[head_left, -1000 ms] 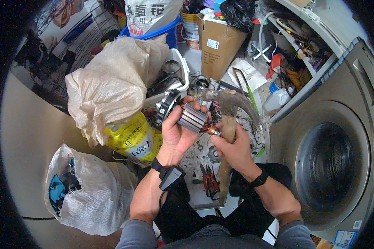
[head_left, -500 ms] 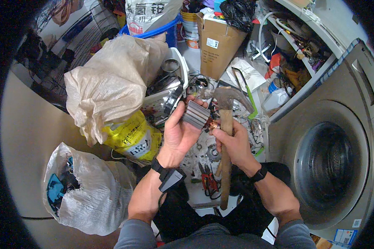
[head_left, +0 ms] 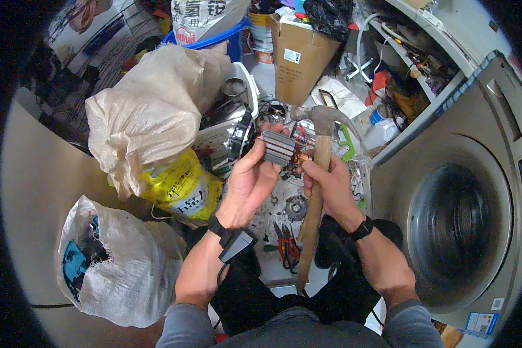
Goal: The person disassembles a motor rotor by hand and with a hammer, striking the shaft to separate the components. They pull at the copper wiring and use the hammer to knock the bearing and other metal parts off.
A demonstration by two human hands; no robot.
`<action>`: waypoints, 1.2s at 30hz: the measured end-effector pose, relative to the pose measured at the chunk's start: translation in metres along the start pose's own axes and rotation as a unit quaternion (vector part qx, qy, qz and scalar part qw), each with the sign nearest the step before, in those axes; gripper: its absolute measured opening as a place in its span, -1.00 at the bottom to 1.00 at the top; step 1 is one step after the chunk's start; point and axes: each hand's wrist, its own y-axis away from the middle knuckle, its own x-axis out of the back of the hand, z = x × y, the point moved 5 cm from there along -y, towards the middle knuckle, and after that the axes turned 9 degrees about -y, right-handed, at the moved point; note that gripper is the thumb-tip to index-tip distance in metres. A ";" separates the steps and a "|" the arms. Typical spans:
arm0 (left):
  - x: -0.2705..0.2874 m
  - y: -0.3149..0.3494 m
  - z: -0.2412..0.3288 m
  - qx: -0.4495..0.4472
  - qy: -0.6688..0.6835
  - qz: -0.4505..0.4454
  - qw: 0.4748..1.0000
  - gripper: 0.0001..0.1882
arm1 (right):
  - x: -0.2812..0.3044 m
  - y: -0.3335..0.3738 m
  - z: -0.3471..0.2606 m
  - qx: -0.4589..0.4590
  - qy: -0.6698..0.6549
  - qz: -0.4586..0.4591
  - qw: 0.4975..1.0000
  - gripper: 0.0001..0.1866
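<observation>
My left hand (head_left: 250,180) is wrapped round a grey motor rotor (head_left: 278,147), held level above the cluttered work surface. A black and silver round motor part (head_left: 239,136) sits at its left end; whether they are joined I cannot tell. My right hand (head_left: 335,188) grips a claw hammer (head_left: 325,148) by its wooden handle, head up, the handle's end slanting down toward my lap. The thumb and fingers of that hand are at the rotor's copper-coloured end (head_left: 300,156). Below lie red-handled pliers (head_left: 288,248) and a round metal part (head_left: 296,207).
At left stand a beige sack (head_left: 145,104), a yellow bag (head_left: 182,188) and a white woven sack (head_left: 133,272). A cardboard box (head_left: 300,64) and a green-framed saw (head_left: 348,144) are farther back. A front-loading washing machine (head_left: 464,226) stands close at right.
The rotor has risen slightly and moved a little right in my left hand. The hammer has tilted, its head shifting right and its handle end left. Both hands keep their hold.
</observation>
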 end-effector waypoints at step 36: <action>-0.026 0.056 0.016 0.172 -0.161 -0.201 0.951 0.28 | 0.035 -0.002 -0.022 0.003 -0.170 -0.078 0.982 -0.63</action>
